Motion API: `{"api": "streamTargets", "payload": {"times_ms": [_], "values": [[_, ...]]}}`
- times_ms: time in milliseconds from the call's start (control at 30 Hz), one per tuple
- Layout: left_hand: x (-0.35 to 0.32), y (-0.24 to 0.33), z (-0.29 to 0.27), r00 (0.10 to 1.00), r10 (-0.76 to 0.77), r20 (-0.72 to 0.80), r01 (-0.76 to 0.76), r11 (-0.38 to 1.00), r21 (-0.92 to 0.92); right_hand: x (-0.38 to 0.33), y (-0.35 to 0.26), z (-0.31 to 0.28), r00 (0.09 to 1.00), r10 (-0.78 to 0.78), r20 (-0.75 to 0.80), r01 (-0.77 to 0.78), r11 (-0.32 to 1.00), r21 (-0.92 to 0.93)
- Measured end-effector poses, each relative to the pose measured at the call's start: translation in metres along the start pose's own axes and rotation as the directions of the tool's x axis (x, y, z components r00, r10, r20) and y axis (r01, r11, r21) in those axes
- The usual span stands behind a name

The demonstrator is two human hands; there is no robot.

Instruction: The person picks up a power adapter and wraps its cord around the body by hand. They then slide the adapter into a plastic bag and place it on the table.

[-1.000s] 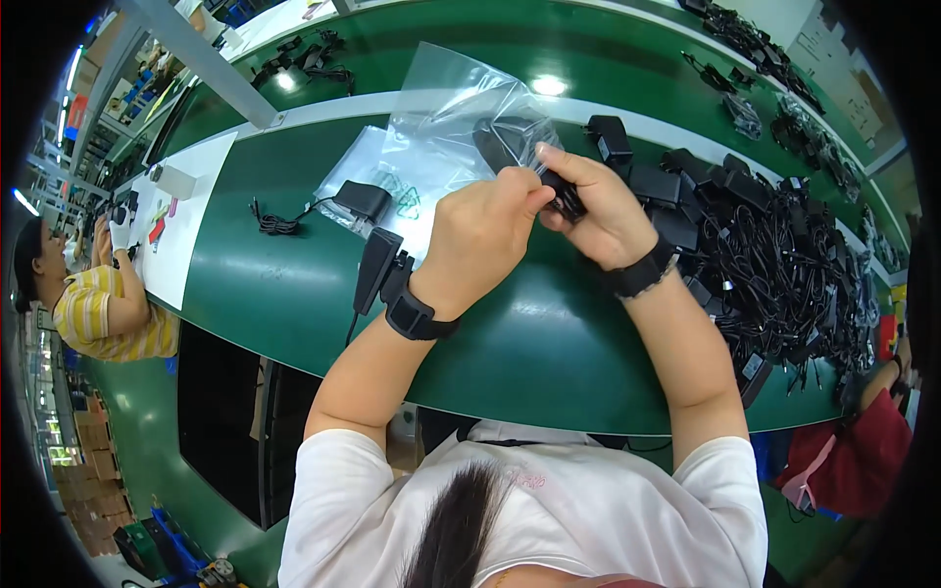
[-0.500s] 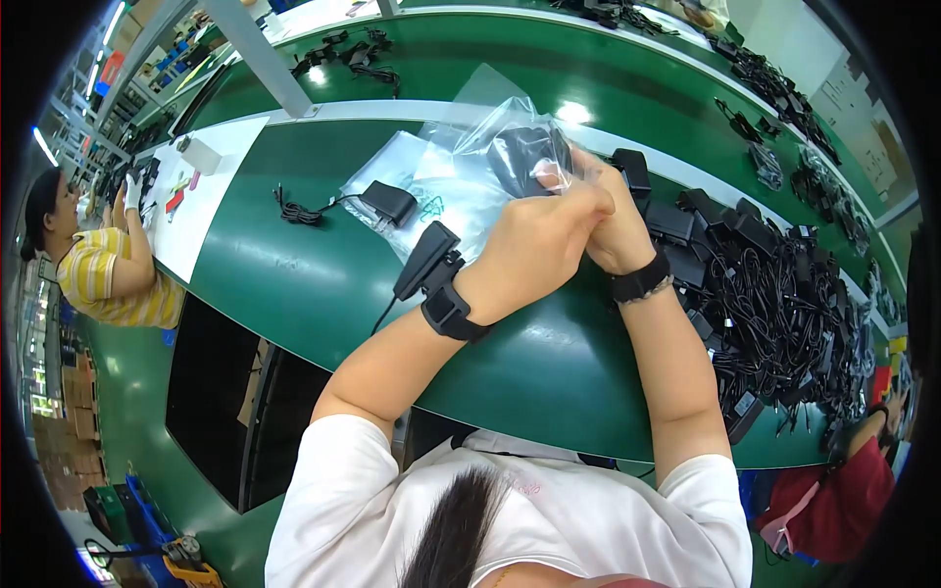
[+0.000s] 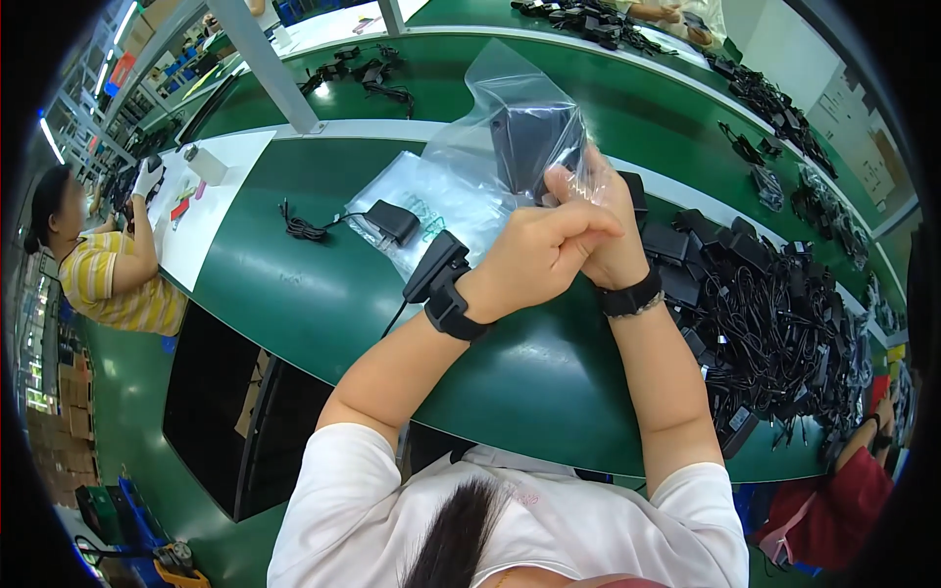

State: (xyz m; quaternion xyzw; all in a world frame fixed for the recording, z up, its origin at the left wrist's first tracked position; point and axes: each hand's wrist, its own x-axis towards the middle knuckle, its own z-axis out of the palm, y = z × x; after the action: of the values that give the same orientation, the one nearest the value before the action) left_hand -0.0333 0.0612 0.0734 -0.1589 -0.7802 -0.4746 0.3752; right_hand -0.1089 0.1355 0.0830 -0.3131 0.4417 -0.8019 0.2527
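Observation:
My right hand grips a clear plastic bag, its thumb pressed on the bag's near end. Inside the bag is a black power adapter. My left hand is closed, its curled fingers against my right hand beside the bunched plastic; what they pinch is hidden. Beneath the raised bag, flat clear bags with green print lie on the green table. Resting on them is another black power adapter, its coiled cable to the left. A black device is strapped at my left wrist.
A large heap of black adapters and cables covers the table's right side. A metal post rises at the far left edge. Another person sits at a white work surface on the left; a red-sleeved person is at right.
The bag with its adapter has tilted more upright and risen slightly, away from me. My left hand stays close to my right. The person on the left has moved a gloved hand.

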Motion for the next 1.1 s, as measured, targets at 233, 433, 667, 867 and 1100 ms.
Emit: {"api": "streamTargets", "payload": {"times_ms": [233, 433, 667, 867, 1100], "values": [[0.003, -0.003, -0.013, 0.982, 0.040, 0.184, -0.084, 0.967, 0.239, 0.016, 0.017, -0.005, 0.976, -0.202, 0.076, 0.207, 0.975, -0.075], [0.027, 0.012, -0.110, 0.931, 0.152, -0.331, 0.177, 0.605, 0.776, 0.002, 0.021, -0.007, 0.986, -0.131, 0.102, 0.157, 0.935, -0.317], [-0.027, -0.044, -0.084, 0.779, -0.605, 0.168, 0.471, 0.386, -0.793, -0.009, 0.044, 0.004, 0.975, 0.000, 0.220, 0.098, 0.897, -0.431], [-0.053, -0.047, -0.053, 0.724, -0.682, 0.103, 0.363, 0.250, -0.898, -0.016, 0.072, 0.012, 0.989, -0.085, 0.122, 0.129, 0.901, -0.415], [-0.062, -0.050, -0.064, 0.636, -0.752, 0.171, 0.428, 0.160, -0.890, -0.005, 0.070, 0.007, 0.892, -0.194, 0.409, 0.453, 0.379, -0.807]]}}
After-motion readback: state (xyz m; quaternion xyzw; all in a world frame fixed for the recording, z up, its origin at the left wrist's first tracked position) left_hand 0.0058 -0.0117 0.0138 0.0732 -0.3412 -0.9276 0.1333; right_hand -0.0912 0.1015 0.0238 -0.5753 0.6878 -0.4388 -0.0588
